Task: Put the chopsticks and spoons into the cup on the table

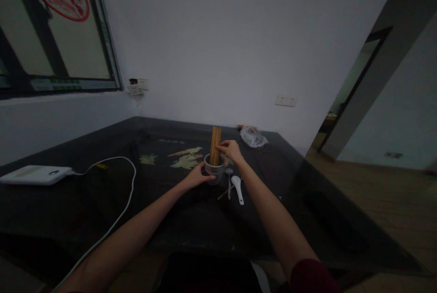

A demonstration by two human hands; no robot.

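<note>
Slim yellow-brown chopsticks stand in a metal cup between two hands

The picture is dim, and several things are only partly readable. The lower ends of the slim yellow-brown wooden chopsticks [215,144] are hidden inside the round silver-grey metal cup [215,176], and they stand too close together to count. A long dark shape [334,222] on the right of the black glossy tabletop [164,224] nearly merges with the surface. A brown object [241,126] is mostly covered by a crumpled clear plastic bag [253,138] near the wall. The white box-shaped device [37,174] reaches the left edge of the view, and its thin white cable [132,181] runs out at the bottom. Of the dark red sleeve [312,277], only part shows.

The left hand [198,177] is curved around the near left side of the cup, its thumb across the front; its far fingers are out of sight. The right hand [231,149] is nearly closed, thumb and fingertips pinching the chopsticks above the rim; how many it grips cannot be told. The cup is upright near the middle of the tabletop. Just right of it lie a small silver metal spoon [229,184] and a white short-handled spoon [237,188], beside a thin piece whose form is unclear.
</note>
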